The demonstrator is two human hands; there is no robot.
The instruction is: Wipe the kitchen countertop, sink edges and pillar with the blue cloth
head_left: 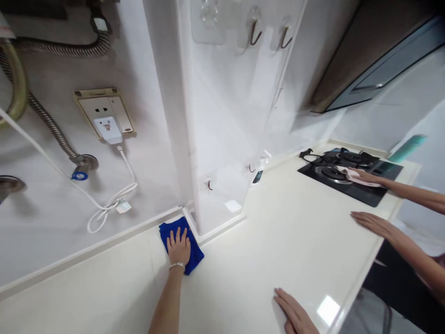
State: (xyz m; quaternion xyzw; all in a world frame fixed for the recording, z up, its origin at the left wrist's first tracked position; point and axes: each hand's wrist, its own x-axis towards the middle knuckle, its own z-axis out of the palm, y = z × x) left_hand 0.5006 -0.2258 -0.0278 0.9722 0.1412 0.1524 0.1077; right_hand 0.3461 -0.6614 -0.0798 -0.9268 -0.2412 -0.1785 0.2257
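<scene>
My left hand [179, 249] lies flat with its fingers spread on a blue cloth [168, 228], pressing it against the white countertop [278, 246]. The cloth sits partly bunched in the corner by the base of the white wall pillar [225, 120]. A thin bracelet [177, 266] circles my left wrist. At the bottom of the view my right hand [295, 311] rests on the countertop with its fingers stretched out and nothing in them. Only part of that hand shows.
At the right a co-worker's hand [363, 176] presses a pale pink cloth [365, 183] on a black gas stove [373, 197]; their other hand [370, 221] rests near the counter edge. A plugged white cord [127, 162] hangs at left. Hooks [255, 35] stick to the pillar.
</scene>
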